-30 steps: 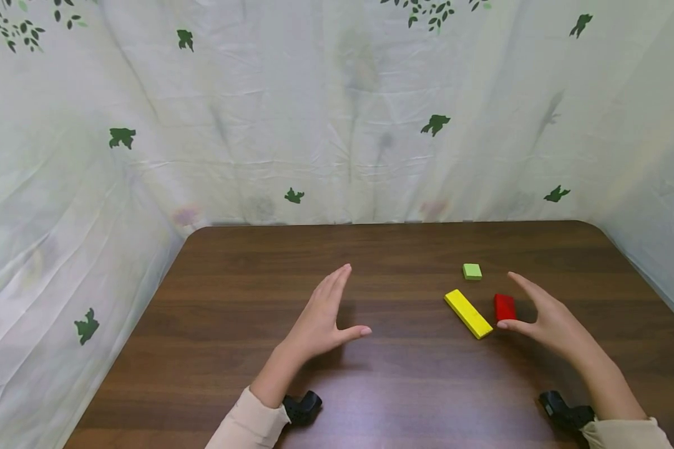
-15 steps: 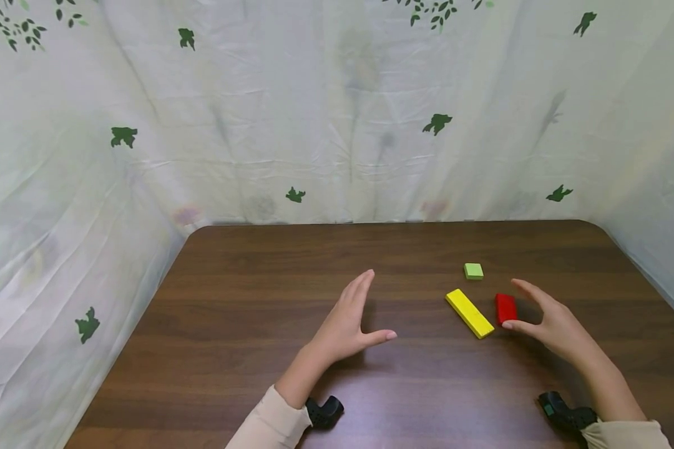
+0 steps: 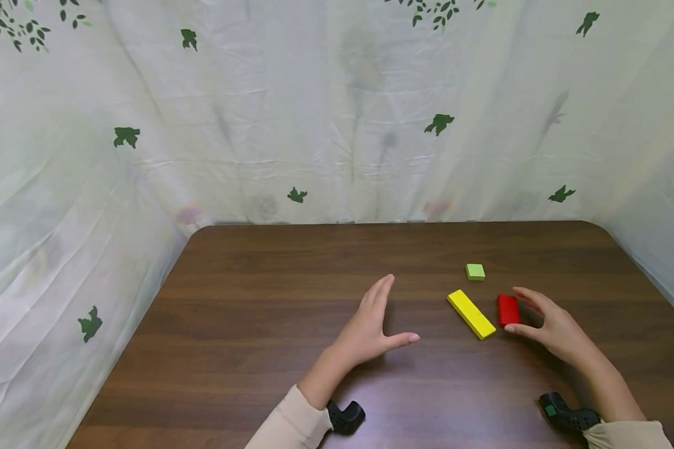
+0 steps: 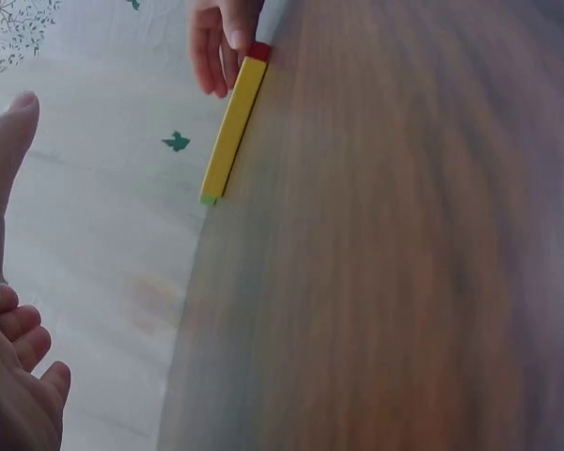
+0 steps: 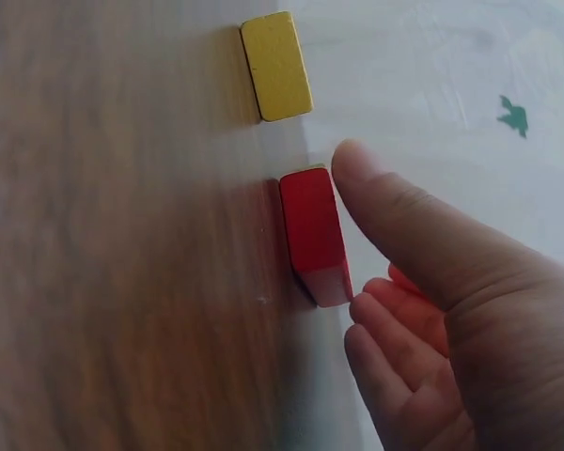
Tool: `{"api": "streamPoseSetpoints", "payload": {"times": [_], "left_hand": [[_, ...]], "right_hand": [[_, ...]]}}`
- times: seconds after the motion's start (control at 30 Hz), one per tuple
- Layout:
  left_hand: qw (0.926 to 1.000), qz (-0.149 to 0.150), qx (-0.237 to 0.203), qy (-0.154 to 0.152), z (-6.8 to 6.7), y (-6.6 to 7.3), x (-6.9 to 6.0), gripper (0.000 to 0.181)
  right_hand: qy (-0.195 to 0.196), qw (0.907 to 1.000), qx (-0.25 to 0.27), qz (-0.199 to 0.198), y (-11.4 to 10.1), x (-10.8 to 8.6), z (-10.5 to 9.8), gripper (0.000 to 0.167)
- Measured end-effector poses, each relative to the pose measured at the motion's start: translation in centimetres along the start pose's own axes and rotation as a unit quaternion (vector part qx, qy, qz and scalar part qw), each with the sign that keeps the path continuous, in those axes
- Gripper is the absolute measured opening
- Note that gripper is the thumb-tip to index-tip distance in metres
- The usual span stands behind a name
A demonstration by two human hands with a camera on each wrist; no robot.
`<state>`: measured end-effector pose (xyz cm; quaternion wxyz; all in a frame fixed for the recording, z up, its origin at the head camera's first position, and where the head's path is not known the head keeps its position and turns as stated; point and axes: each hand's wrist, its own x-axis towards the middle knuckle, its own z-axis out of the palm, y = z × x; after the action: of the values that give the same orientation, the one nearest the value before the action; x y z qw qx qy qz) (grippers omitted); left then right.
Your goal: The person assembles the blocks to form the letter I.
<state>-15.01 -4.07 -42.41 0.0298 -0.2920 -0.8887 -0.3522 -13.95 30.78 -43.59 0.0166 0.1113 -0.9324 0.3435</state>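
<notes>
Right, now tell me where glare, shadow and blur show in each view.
Head: pale glare on the near part of the table, soft shadows by the left hand and right hand. Left wrist: dimmer, the table's grain smeared. Right wrist: table blurred, while the red block and yellow block keep clearer edges.

The red block (image 3: 508,310) looks smooth, the wood-grained table (image 3: 438,399) glossy.
</notes>
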Motion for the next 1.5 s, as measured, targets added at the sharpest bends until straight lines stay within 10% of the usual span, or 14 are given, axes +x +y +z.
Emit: {"api": "streamPoseSetpoints", "payload": {"times": [1.5], "left_hand": [[0.9975,-0.055,0.015,-0.042,8.6,3.7,4.4,0.095]], "right_hand": [[-0.012,0.9996,0.011,0.024,1.1,0.2,0.5,0.077]]}}
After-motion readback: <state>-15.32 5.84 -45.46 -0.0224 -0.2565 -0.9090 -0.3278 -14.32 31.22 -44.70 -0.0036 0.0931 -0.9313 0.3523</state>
